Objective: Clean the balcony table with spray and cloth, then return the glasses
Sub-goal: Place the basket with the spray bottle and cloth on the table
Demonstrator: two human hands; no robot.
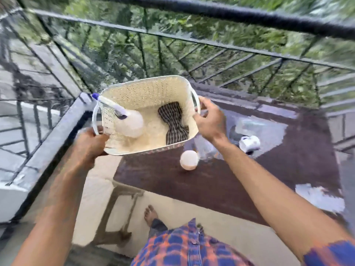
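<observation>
The dark brown rectangular table [211,181] stands on the balcony against the black metal railing [230,16], and its glossy top shows pale reflections. On it sit a round white cup [188,160], seen from above near the left edge, and a white mug [249,143] lying on its side further right. Between them is a clear glass [206,146], too blurred to make out its shape.

The translucent white spray bottle [130,123] with a blue and white trigger head lies in the left part of a cream perforated plastic basket [146,91], its nozzle pointing over the left rim. The dark checked cloth [172,121] lies crumpled on the basket floor to the right of the bottle, apart from it.

The basket is tilted towards the camera and covers the table's far left corner in the view. Whether its base touches the tabletop cannot be told.

The left hand [90,144] grips the basket's near left corner just below the white loop handle, fingers wrapped under the rim. The right hand [210,121] is at the right-side handle with its fingers curled round the rim there; blur hides how firm the hold is.

Below, a bare foot [150,214] stands on the pale floor beside the table, and a blue and orange checked shirt [184,244] fills the bottom edge.
</observation>
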